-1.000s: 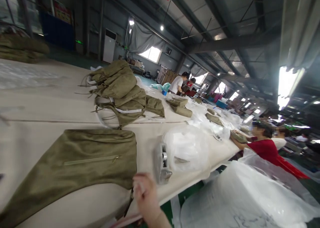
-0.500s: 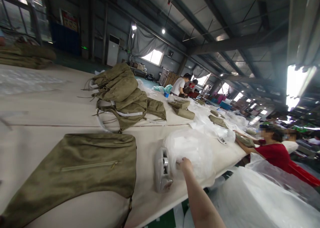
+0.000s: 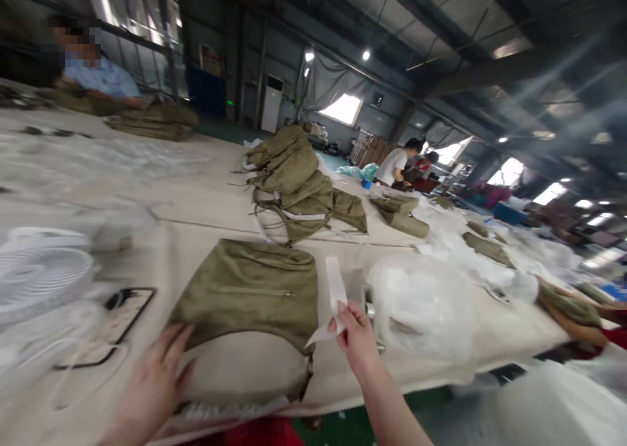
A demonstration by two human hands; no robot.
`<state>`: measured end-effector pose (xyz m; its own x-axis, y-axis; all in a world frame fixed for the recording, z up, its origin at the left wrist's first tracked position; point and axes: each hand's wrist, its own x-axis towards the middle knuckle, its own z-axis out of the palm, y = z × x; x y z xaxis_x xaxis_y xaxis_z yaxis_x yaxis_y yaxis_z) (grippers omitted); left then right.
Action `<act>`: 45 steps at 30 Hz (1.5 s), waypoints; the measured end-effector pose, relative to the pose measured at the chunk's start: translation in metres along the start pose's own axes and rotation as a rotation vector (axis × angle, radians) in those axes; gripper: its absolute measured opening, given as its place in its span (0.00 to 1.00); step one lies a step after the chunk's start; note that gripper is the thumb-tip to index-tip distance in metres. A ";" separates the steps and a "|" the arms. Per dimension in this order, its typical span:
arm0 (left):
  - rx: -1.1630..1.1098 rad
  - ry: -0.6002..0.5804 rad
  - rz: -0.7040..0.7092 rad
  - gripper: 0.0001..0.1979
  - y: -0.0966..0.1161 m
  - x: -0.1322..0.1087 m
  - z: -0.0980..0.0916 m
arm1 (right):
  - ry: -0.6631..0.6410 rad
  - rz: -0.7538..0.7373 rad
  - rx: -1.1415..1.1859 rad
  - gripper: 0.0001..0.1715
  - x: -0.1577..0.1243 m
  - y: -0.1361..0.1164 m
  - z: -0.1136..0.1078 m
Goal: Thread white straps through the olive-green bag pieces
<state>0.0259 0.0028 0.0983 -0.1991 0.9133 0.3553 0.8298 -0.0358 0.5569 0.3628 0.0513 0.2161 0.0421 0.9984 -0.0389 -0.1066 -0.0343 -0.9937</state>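
Observation:
An olive fabric piece with a zip lies flat on the pale table. My left hand rests at its lower left corner, fingers stretched out and slightly blurred. My right hand pinches a bent white strip just past the fabric's right edge; one end points up, the other hangs to the left. Behind that hand, a grey device with a metal part is mostly hidden. It stands against a bundle of clear plastic bags.
Olive bags with straps are heaped further back. On the left are a white ribbed round object, a phone-like object and clear plastic. Co-workers are at the far left, the back and the right edge.
My right hand has moved left from the plastic bundle and now holds the white strip. My left hand has come into view at the fabric. The view has turned left.

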 end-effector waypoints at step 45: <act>-0.537 -0.348 -0.535 0.17 -0.048 -0.132 -0.161 | -0.790 0.646 0.352 0.11 -0.077 0.116 0.228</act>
<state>-0.0717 -0.1813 0.1457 -0.2502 0.9321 -0.2620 0.2897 0.3303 0.8983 0.1206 -0.0187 0.1282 -0.7636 0.5482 -0.3411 -0.1638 -0.6756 -0.7189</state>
